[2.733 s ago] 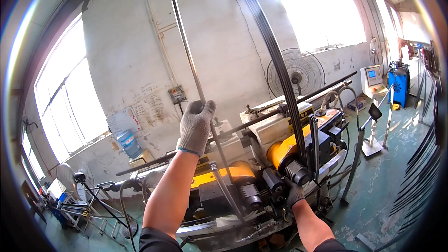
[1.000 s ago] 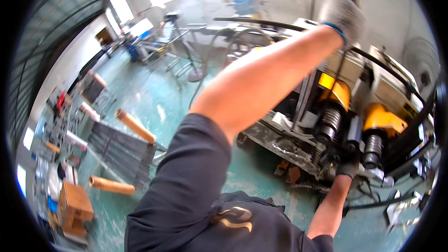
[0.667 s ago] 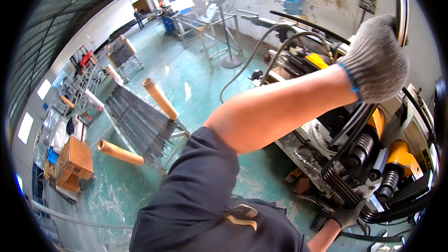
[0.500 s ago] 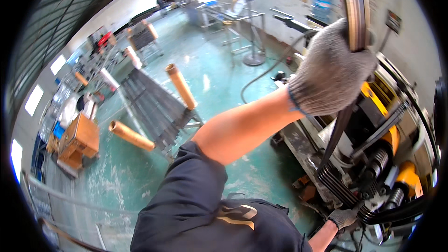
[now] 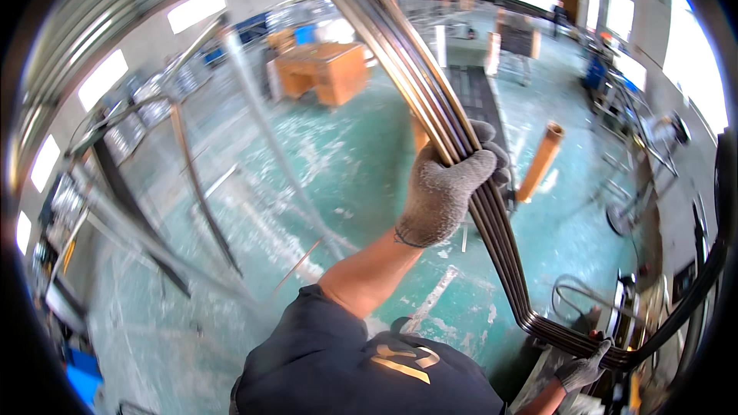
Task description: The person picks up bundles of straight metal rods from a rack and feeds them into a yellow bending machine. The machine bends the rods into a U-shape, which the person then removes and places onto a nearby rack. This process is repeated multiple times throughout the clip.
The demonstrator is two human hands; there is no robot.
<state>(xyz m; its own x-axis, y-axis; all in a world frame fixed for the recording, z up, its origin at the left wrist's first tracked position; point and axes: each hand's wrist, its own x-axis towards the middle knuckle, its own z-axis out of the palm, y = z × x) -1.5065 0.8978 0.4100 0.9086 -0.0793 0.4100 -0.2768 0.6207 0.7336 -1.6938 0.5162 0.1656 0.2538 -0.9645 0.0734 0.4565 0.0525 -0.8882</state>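
Observation:
A bundle of several long, dark, shiny metal tubes (image 5: 503, 242) lies side by side and slants from the top of the view down to the lower right. There it bends sharply and runs on toward the right edge. My left hand (image 5: 450, 184), in a grey knit glove, is wrapped round the straight stretch in front of me. Beyond the bend, my right hand (image 5: 583, 369), gloved too, grips the lower stretch of the same tubes. The top ends of the bundle run out of view.
A blurred metal frame (image 5: 269, 123) stands at the left. Farther off are a wooden desk (image 5: 323, 69), an upright brown cardboard tube (image 5: 540, 161) and a dark slatted rack (image 5: 470, 81). Machinery (image 5: 626, 303) sits at the lower right, beside a hose (image 5: 573, 292).
My view has swung left, away from the yellow and black machine. The tube bundle, held in both hands, has come away from the machine, and my left hand now shows lower and nearer the middle.

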